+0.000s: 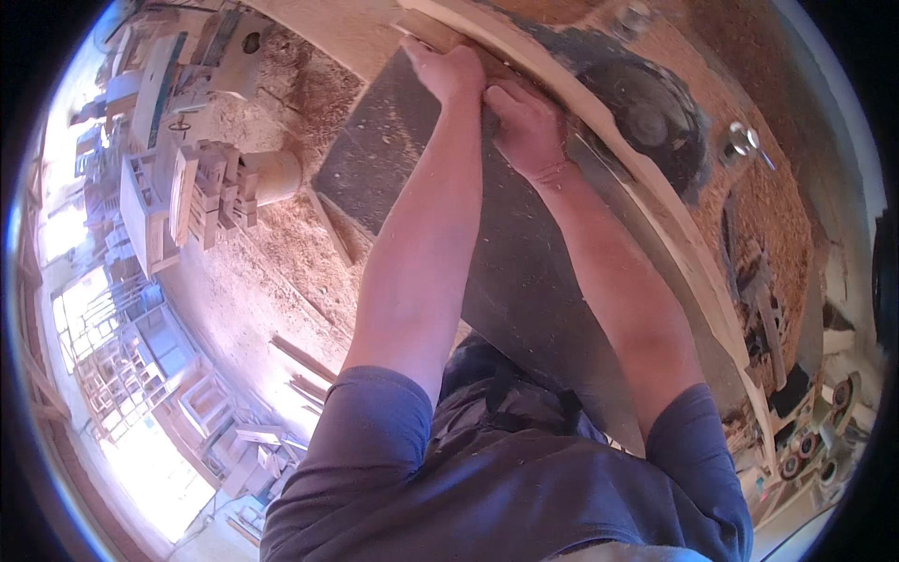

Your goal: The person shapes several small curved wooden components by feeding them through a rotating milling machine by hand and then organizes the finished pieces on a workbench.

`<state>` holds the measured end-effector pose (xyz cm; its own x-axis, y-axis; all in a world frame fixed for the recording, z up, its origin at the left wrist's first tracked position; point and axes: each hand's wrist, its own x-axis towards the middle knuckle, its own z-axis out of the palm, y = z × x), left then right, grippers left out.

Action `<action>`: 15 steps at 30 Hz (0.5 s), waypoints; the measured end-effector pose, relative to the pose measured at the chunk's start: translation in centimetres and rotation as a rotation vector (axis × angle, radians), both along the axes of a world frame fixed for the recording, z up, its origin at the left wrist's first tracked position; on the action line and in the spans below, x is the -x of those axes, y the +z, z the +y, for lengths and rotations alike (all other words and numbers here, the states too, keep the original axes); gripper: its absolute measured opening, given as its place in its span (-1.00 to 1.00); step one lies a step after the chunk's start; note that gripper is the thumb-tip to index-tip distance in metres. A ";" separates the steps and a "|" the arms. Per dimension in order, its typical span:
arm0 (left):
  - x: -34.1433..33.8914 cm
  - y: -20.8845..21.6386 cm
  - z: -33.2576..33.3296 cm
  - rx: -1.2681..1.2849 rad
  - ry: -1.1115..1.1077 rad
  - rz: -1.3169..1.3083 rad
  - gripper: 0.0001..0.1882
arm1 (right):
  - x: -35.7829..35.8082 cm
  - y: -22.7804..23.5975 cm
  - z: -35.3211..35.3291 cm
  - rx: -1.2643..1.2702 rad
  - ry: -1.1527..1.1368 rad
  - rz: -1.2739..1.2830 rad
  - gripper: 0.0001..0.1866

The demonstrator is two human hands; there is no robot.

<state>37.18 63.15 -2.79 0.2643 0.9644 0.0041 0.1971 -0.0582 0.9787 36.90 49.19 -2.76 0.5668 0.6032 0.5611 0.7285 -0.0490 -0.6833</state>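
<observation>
Both my arms reach forward over a dark flat machine table (524,272) with wood dust on it. My left hand (451,73) is closed over a narrow wooden board (433,32) at the table's far end, its thumb side toward the left. The board lies along a long pale wooden fence (646,183) that curves across the view. Just behind and to the right, my right hand (527,126) is closed with curled fingers on the same board beside the fence. The fingertips of both hands are partly hidden.
Beyond the fence sits a dark round machine part (646,117) amid heaped sawdust (773,220). Stacked wood pieces (213,192) stand at the left near a pale cylinder (277,176). Loose strips (304,361) lie on the dusty floor. Several round parts (810,445) are at lower right.
</observation>
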 end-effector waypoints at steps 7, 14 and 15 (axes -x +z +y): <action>3.5 0.7 5.1 -0.014 -0.208 0.415 0.01 | 6.7 1.1 6.1 -0.078 -0.113 0.245 -0.73; 12.5 -0.2 -0.9 -0.394 -0.420 0.501 -0.26 | 14.5 3.6 -1.8 -0.359 0.319 1.295 -0.77; 16.3 -2.6 0.2 -0.373 -0.381 0.588 -0.21 | 15.9 5.8 -4.0 -0.265 0.390 1.165 -0.77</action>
<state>20.90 63.35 -5.40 0.6350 0.7697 0.0663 0.5761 -0.5290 0.6231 21.03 45.16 3.02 0.6160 0.7875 -0.0225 -0.3776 0.2700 -0.8857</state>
